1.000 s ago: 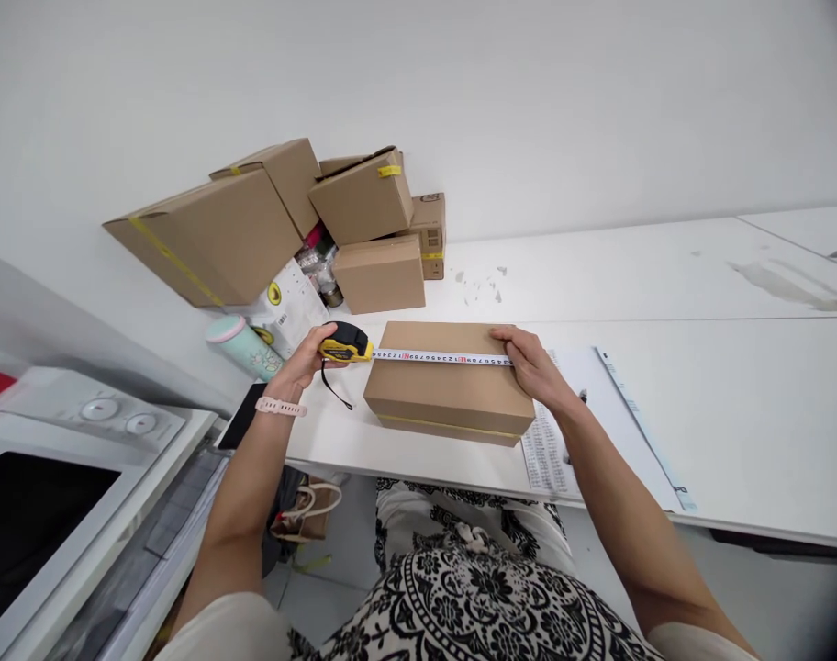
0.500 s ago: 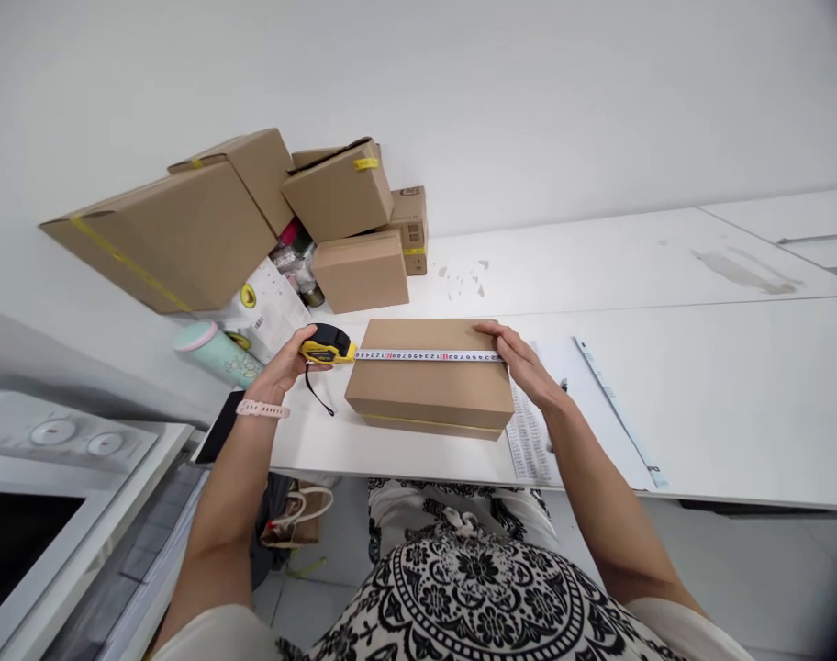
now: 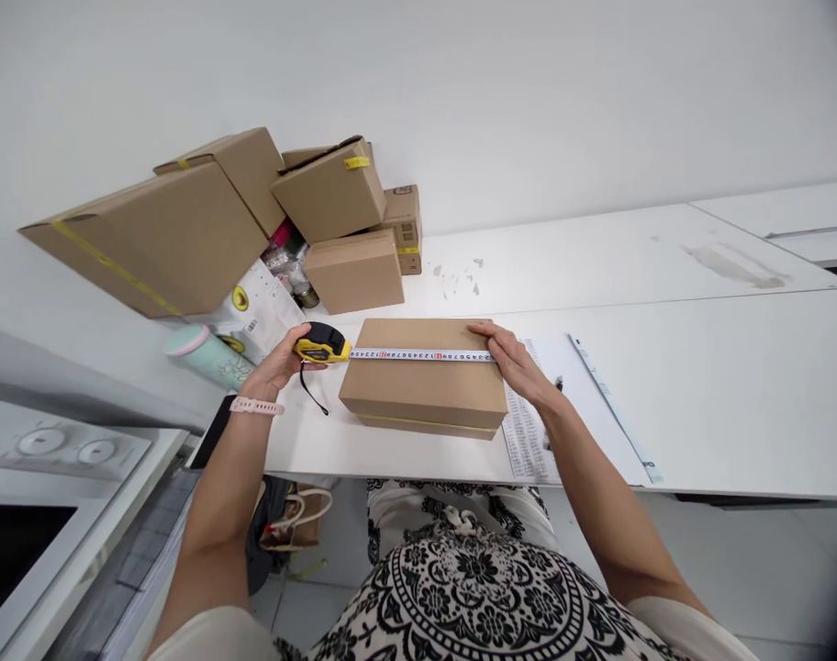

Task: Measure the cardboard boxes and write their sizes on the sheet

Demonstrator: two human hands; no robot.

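A closed cardboard box lies in front of me on the white table, with yellow tape along its near side. My left hand is closed round a black and yellow tape measure just off the box's left edge, its black wrist strap hanging down. The white blade runs straight across the box top. At the right edge, my right hand grips the blade's end, thumb and fingers pressed against the box's top and side. The tip of the blade is hidden under those fingers.
Several cardboard boxes are stacked at the back left, near a mint-green bottle and an avocado-printed packet. Right of the box lie printed sheets and a pale blue strip. A white appliance stands at left.
The view has shifted slightly, so everything sits a little further left. Both hands keep their hold, and the tape stays stretched across the box.
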